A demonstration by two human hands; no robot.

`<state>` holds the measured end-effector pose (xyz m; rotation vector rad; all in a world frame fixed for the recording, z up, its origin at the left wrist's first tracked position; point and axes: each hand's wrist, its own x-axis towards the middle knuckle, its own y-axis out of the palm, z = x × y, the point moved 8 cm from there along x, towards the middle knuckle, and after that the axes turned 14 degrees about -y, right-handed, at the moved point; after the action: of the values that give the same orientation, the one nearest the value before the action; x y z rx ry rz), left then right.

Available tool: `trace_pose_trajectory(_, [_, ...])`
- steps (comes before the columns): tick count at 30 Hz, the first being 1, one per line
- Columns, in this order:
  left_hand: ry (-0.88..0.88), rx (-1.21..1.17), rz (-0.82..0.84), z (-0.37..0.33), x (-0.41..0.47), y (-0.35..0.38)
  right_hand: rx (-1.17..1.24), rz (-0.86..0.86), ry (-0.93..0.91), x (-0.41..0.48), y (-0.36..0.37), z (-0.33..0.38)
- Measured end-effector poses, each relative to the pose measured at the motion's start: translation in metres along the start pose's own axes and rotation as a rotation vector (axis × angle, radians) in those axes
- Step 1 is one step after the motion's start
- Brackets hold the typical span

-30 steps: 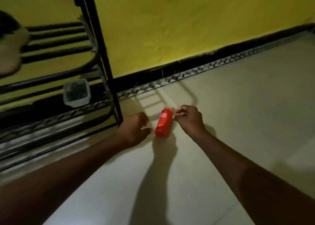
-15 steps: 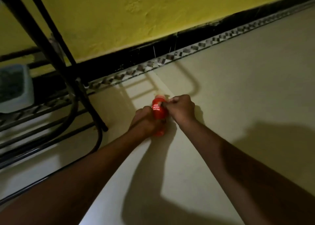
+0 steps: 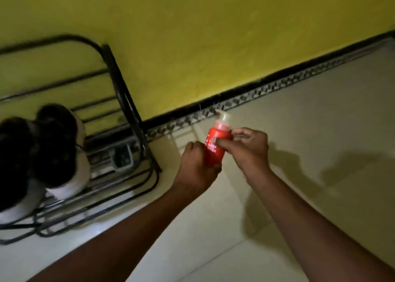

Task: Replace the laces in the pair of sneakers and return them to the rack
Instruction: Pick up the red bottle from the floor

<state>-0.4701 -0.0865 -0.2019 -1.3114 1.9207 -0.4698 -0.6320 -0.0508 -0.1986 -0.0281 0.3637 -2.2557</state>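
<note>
Head view, cream floor (image 3: 299,121), yellow wall (image 3: 213,36), left grip (image 3: 196,168) and right grip (image 3: 250,149) curled round red bottle (image 3: 213,156), sneakers (image 3: 62,149) on rack (image 3: 128,102)

A red bottle (image 3: 213,156) with white lettering and a pale pump top (image 3: 224,118) is tilted slightly, its nozzle pointing towards the wall. Behind it rises a yellow wall (image 3: 213,36), rough in texture, ending in a black skirting (image 3: 277,76). Just below that runs a strip of small grey patterned tiles (image 3: 277,84). The floor (image 3: 320,121) is pale cream tile, with soft shadows (image 3: 352,175) lying across it on the right. Low at the left sits a small greyish tub (image 3: 123,157), blurred.
</note>
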Motion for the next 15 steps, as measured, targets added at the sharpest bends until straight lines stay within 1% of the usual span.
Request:
trace_pose_trajectory(1, [-0.001,-0.007,0.008,-0.022,-0.016,-0.022,-0.008,-0.002,-0.018,-0.006,-0.012,0.036])
trace_pose_trajectory(2, [0.027,-0.016,-0.007,-0.055,-0.032,-0.054,-0.003,0.001,-0.046,-0.007,-0.026,0.085])
trace_pose_trajectory(4, [0.065,-0.019,-0.027,-0.099,-0.060,-0.096,0.011,0.018,-0.096,-0.015,-0.043,0.152])
trace_pose_trajectory(5, [0.081,-0.037,-0.044,-0.129,-0.074,-0.129,0.016,0.030,-0.130,-0.016,-0.052,0.199])
trace_pose_trajectory(8, [0.137,-0.081,-0.035,-0.189,-0.101,-0.193,-0.010,0.065,-0.222,-0.023,-0.071,0.299])
trace_pose_trajectory(9, [0.140,-0.099,-0.020,-0.200,-0.103,-0.207,-0.010,0.066,-0.249,-0.023,-0.074,0.322])
trace_pose_trajectory(12, [0.163,-0.163,-0.041,-0.235,-0.109,-0.265,-0.003,0.066,-0.322,-0.022,-0.074,0.396])
trace_pose_trajectory(15, [0.172,-0.226,-0.038,-0.255,-0.102,-0.312,-0.001,0.084,-0.378,-0.016,-0.060,0.445])
